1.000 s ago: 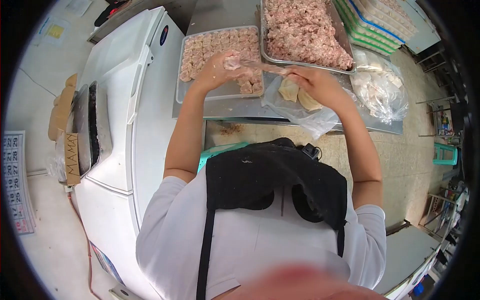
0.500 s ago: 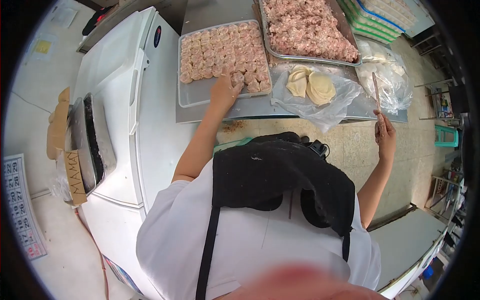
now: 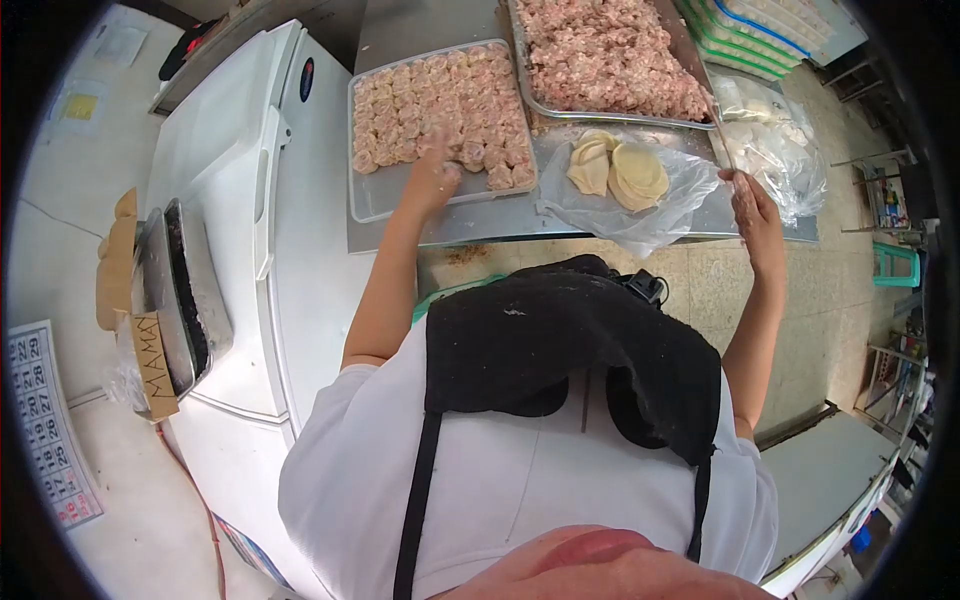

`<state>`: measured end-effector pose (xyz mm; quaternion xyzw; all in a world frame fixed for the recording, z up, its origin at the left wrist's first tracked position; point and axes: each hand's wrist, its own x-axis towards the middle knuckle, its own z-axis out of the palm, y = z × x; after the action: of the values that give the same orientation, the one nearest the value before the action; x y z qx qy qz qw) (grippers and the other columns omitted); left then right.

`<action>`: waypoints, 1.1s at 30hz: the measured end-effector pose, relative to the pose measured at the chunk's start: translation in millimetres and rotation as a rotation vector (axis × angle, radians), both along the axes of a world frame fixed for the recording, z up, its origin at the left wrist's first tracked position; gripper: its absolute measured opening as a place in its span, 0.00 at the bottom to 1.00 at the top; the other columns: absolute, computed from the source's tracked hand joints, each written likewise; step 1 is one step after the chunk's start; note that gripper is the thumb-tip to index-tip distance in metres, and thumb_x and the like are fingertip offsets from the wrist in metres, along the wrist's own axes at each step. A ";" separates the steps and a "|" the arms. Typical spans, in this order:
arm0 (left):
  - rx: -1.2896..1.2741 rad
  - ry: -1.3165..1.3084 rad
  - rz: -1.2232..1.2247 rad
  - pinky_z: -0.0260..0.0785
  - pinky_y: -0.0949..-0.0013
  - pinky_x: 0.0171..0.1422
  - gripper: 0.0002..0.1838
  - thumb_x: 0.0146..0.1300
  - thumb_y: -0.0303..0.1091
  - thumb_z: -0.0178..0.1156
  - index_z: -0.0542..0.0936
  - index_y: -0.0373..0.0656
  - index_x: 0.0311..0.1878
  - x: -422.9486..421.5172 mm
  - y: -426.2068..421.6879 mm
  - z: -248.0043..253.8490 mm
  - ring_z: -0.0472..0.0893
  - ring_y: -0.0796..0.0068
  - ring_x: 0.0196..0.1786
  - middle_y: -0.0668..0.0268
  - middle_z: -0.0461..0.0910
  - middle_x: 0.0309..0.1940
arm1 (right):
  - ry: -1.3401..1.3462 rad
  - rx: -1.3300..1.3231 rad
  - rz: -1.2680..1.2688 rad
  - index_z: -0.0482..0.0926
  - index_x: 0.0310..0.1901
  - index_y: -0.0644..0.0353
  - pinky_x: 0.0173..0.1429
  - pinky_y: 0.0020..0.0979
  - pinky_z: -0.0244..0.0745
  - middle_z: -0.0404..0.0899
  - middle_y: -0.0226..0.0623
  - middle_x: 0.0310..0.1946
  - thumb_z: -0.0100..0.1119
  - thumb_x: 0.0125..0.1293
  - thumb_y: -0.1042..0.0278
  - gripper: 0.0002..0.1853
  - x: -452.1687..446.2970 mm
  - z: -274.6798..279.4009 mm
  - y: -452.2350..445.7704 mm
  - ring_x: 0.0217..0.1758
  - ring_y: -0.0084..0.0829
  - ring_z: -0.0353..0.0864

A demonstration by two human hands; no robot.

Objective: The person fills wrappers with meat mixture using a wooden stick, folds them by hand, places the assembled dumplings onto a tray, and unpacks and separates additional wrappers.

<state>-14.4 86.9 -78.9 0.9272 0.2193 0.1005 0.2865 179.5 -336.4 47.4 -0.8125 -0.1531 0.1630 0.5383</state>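
My left hand [image 3: 432, 182] is over the front of a clear plastic tray [image 3: 372, 203], its slightly blurred fingers apart and nothing visible in them. Rows of shumai-like dumplings [image 3: 440, 100] fill most of that tray, and a few sit just right of my fingers. In my right hand [image 3: 752, 212] is a thin, flat stick [image 3: 722, 145], pointing up toward the right corner of a metal tray [image 3: 630, 117] heaped with ground meat filling [image 3: 610, 60]. Between my hands, round pale dough wrappers [image 3: 638, 178] lie in two stacks on a plastic bag [image 3: 655, 222].
A white refrigerator [image 3: 225, 150] stands close on the left. More plastic bags [image 3: 770, 140] with pale contents are at the table's right end. Behind them rise stacked trays [image 3: 745, 45] with green and blue rims. The metal table's front edge [image 3: 490, 236] runs before my apron.
My left hand has drawn back left from a dumpling at the front row, its fingers parting. My right hand has moved left and up, bringing the stick to the meat tray's corner.
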 end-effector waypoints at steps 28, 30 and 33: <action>-0.150 -0.174 -0.289 0.67 0.61 0.57 0.15 0.54 0.32 0.66 0.81 0.42 0.45 153.4 -235.5 20.1 0.74 0.56 0.52 0.58 0.74 0.45 | -1.042 -0.750 0.735 0.81 0.27 0.57 0.33 0.44 0.76 0.80 0.43 0.23 0.50 0.68 0.52 0.20 200.5 -26.8 7.8 0.28 0.45 0.81; -0.282 -0.159 -0.218 0.67 0.60 0.57 0.13 0.54 0.33 0.66 0.82 0.42 0.43 154.7 -233.2 23.6 0.74 0.55 0.52 0.57 0.74 0.46 | -0.934 -0.621 0.691 0.81 0.28 0.57 0.35 0.44 0.76 0.81 0.43 0.25 0.50 0.69 0.51 0.20 204.5 -38.9 2.3 0.31 0.46 0.81; -0.245 -0.231 -0.218 0.67 0.59 0.54 0.11 0.55 0.35 0.65 0.83 0.41 0.40 158.5 -230.2 22.7 0.74 0.54 0.49 0.56 0.75 0.43 | -0.831 -0.517 0.657 0.81 0.30 0.58 0.38 0.45 0.75 0.81 0.43 0.27 0.50 0.69 0.51 0.20 214.9 -41.6 -2.2 0.33 0.47 0.81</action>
<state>144.0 -143.3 -56.2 0.8860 0.0940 0.1472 0.4296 394.4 -338.7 5.7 -0.8231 -0.5503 0.0211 0.1388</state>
